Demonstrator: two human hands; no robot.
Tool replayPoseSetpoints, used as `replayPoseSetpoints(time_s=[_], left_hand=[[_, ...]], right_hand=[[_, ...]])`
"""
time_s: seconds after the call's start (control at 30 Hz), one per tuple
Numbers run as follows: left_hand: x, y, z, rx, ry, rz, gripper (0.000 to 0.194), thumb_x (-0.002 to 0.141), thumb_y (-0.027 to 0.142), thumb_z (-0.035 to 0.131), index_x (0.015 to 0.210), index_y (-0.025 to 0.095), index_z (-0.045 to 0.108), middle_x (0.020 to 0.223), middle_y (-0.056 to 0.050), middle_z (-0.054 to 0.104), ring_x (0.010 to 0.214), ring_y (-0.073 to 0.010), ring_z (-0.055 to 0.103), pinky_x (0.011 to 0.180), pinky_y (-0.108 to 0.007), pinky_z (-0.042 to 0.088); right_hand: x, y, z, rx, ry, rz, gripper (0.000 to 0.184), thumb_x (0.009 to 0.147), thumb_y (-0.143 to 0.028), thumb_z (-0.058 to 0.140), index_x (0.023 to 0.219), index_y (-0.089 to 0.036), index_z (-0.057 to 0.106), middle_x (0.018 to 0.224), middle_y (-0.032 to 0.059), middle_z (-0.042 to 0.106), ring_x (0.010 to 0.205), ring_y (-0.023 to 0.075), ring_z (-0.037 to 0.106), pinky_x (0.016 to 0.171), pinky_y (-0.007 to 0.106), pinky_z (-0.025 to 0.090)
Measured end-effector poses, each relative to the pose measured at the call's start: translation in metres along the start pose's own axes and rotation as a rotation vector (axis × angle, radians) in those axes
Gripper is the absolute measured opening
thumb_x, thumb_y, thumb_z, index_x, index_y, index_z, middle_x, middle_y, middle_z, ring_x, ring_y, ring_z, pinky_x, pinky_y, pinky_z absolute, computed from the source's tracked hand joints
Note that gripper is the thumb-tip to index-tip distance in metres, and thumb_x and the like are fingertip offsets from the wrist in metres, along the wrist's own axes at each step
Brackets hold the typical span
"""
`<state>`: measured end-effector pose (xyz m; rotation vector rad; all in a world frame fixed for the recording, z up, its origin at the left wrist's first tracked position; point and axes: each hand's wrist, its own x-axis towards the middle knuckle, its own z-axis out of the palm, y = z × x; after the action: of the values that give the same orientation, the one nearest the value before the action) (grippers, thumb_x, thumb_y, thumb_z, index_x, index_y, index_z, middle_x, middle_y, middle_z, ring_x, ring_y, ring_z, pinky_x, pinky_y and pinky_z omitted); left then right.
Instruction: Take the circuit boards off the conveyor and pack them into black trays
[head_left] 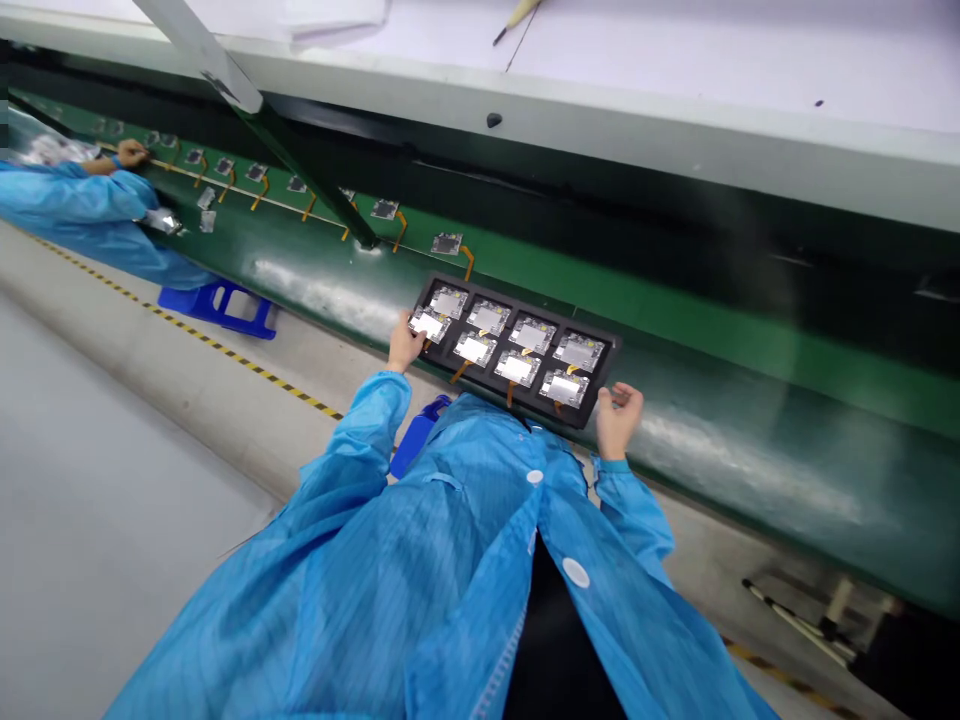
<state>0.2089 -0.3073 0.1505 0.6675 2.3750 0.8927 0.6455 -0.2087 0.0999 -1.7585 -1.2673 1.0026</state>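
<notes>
A black compartment tray (517,296) lies on the green bench near its front edge, with several small circuit boards in two rows. Between the fingers and thumb of my left hand (406,345) is a circuit board (430,324), which overlaps the tray's left front corner. My right hand (619,418) is beside the tray's right end, its fingers loosely curled and apart, with nothing seen in them. Orange flex cables (511,394) hang from some of the boards over the tray's front.
On the green belt behind, a line of circuit boards (448,243) with flex cables runs left. A green post (315,180) stands left of the tray. A co-worker's hand (132,153) rests far left. Above runs a white shelf (600,120); a blue stool (225,306) stands below.
</notes>
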Motion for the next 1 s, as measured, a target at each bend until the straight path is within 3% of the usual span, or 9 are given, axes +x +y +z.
replayPoseSetpoints(time_s=[0.13,0.3,0.47,0.53,0.6,0.67,0.87,1.0], left_hand=[[-0.002,0.002,-0.001,0.212,-0.009,0.113,0.052,0.088,0.014,0.067,0.14,0.013,0.063,0.116,-0.017,0.074,0.116,-0.0351,0.069,0.113,-0.047,0.051],[-0.011,0.006,0.0,0.396,-0.038,0.152,0.056,0.093,0.017,0.062,0.148,0.008,0.062,0.144,-0.028,0.056,0.119,-0.0407,0.069,0.11,-0.052,0.053],[-0.012,0.006,-0.008,0.472,-0.017,0.207,0.038,0.093,0.022,0.066,0.129,0.012,0.071,0.149,-0.027,0.05,0.136,-0.0457,0.059,0.118,-0.056,0.047],[-0.008,0.005,-0.01,0.428,0.029,0.172,0.041,0.091,0.022,0.07,0.131,0.011,0.068,0.151,-0.029,0.051,0.141,-0.0453,0.056,0.12,-0.055,0.044],[-0.002,0.004,-0.01,0.319,0.046,0.099,0.051,0.089,0.021,0.072,0.137,0.009,0.062,0.146,-0.029,0.057,0.138,-0.042,0.059,0.119,-0.051,0.046],[0.004,0.005,-0.01,0.236,0.011,0.039,0.048,0.089,0.021,0.07,0.134,0.009,0.063,0.135,-0.027,0.067,0.131,-0.0387,0.065,0.115,-0.047,0.049],[0.021,0.013,-0.017,0.305,-0.031,-0.014,0.018,0.086,0.026,0.066,0.099,0.015,0.07,0.114,-0.023,0.078,0.119,-0.0371,0.072,0.111,-0.048,0.052],[0.014,0.024,-0.023,0.127,-0.04,-0.05,0.016,0.082,0.033,0.069,0.087,0.018,0.067,0.095,-0.013,0.079,0.106,-0.0309,0.075,0.105,-0.045,0.057]], right_hand=[[0.0,0.007,0.012,0.024,-0.053,0.061,0.043,0.075,-0.048,0.069,0.108,-0.022,0.059,0.11,0.0097,0.067,0.094,0.0236,0.063,0.091,0.042,0.054],[0.011,0.011,0.02,0.005,-0.069,0.088,0.05,0.072,-0.051,0.071,0.11,-0.02,0.06,0.11,0.0101,0.067,0.098,0.0251,0.062,0.095,0.043,0.053],[0.021,0.016,0.021,-0.028,-0.088,0.097,0.054,0.072,-0.054,0.074,0.111,-0.019,0.063,0.106,0.0098,0.066,0.096,0.0261,0.062,0.093,0.045,0.053],[0.023,0.017,0.022,-0.047,-0.08,0.085,0.053,0.071,-0.053,0.075,0.11,-0.019,0.065,0.103,0.0087,0.067,0.092,0.0247,0.061,0.092,0.044,0.053],[0.024,0.016,0.022,-0.061,-0.071,0.069,0.05,0.069,-0.05,0.077,0.108,-0.019,0.066,0.1,0.0071,0.067,0.087,0.0229,0.059,0.088,0.042,0.054],[0.024,0.012,0.023,-0.063,-0.064,0.065,0.047,0.068,-0.046,0.076,0.105,-0.02,0.066,0.096,0.0057,0.066,0.083,0.0219,0.058,0.085,0.041,0.054],[0.021,0.0,0.027,0.003,-0.043,0.05,0.037,0.067,-0.036,0.071,0.1,-0.02,0.065,0.102,0.0078,0.068,0.09,0.0235,0.062,0.09,0.042,0.055],[0.015,-0.005,0.027,0.138,0.019,0.101,0.036,0.07,-0.035,0.068,0.103,-0.022,0.063,0.101,0.006,0.072,0.093,0.0232,0.064,0.091,0.041,0.055]])
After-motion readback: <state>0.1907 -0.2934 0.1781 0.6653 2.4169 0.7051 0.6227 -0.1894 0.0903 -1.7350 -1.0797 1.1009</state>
